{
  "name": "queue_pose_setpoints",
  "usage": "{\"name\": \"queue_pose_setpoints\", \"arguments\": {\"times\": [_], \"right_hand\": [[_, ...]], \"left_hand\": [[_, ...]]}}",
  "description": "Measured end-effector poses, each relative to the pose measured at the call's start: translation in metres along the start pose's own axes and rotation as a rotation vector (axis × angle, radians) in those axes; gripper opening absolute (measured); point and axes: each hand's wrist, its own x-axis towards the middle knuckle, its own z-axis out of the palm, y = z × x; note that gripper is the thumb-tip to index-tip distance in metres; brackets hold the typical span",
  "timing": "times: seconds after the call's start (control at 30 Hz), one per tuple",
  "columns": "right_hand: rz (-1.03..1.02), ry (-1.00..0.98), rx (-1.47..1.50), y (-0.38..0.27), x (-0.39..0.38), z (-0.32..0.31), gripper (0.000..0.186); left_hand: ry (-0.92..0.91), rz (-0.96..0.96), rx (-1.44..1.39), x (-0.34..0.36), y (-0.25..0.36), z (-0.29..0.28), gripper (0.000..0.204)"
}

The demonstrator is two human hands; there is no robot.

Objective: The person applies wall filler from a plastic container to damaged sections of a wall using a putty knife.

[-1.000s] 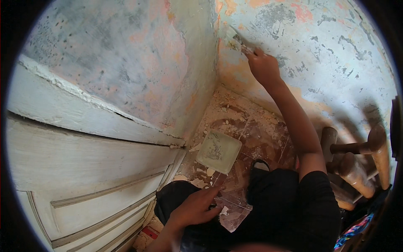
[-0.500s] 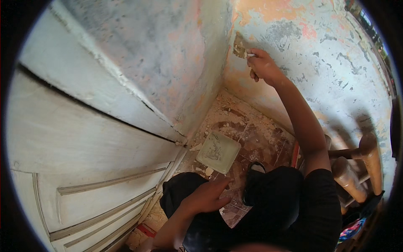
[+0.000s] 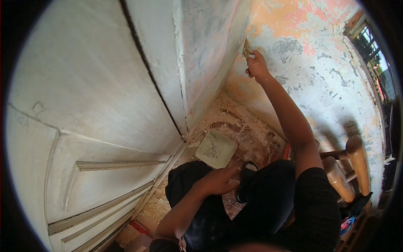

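Observation:
My right hand point(image 3: 257, 68) is closed round the handle of a putty knife point(image 3: 246, 47). Its blade lies turned nearly edge-on at the inner corner, where the patchy wall point(image 3: 310, 75) meets the grey-pink wall point(image 3: 205, 46). Most of the handle is hidden in my fist. My left hand point(image 3: 217, 181) rests over my left knee, holding nothing, thumb and fingers apart. Just beyond it, a pale square tub point(image 3: 216, 148) with grey smears inside stands on the floor.
Plaster crumbs and flakes cover the brown tiled floor point(image 3: 247, 140). A pale panelled door point(image 3: 105, 130) rises on the left. At the right, wooden furniture with rounded posts point(image 3: 359, 157) stands against the wall, below a window point(image 3: 373, 48). Something red point(image 3: 138, 227) lies by the door.
My right hand has shifted slightly toward the corner, and the putty knife's blade has turned from broadside to nearly edge-on. The view has swung, showing more door and window. My left hand stays at the knee.

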Motion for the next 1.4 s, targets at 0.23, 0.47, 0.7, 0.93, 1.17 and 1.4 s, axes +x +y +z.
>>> {"name": "queue_pose_setpoints", "arguments": {"times": [0.23, 0.47, 0.7, 0.93, 1.17, 1.4], "right_hand": [[-0.009, 0.114, 0.025, 0.001, 0.0, 0.027, 0.036], [0.017, 0.241, 0.208, 0.006, 0.008, 0.062, 0.036], [0.012, 0.226, 0.459, -0.001, 0.01, 0.08, 0.043], [0.041, 0.086, 0.55, 0.008, 0.002, 0.036, 0.037], [0.162, -0.249, 0.535, 0.041, 0.0, -0.057, 0.035], [0.105, -0.217, 0.497, 0.051, -0.025, -0.048, 0.037]], "left_hand": [[-0.006, 0.043, 0.032, -0.003, -0.005, 0.003, 0.06], [-0.011, 0.032, 0.001, -0.009, -0.006, 0.003, 0.054], [0.001, 0.031, 0.02, -0.018, -0.01, 0.001, 0.055], [-0.032, -0.005, -0.027, -0.016, -0.011, -0.004, 0.05], [-0.098, 0.022, -0.052, 0.013, -0.02, 0.005, 0.048], [-0.158, -0.052, -0.122, 0.022, -0.011, 0.003, 0.047]]}}
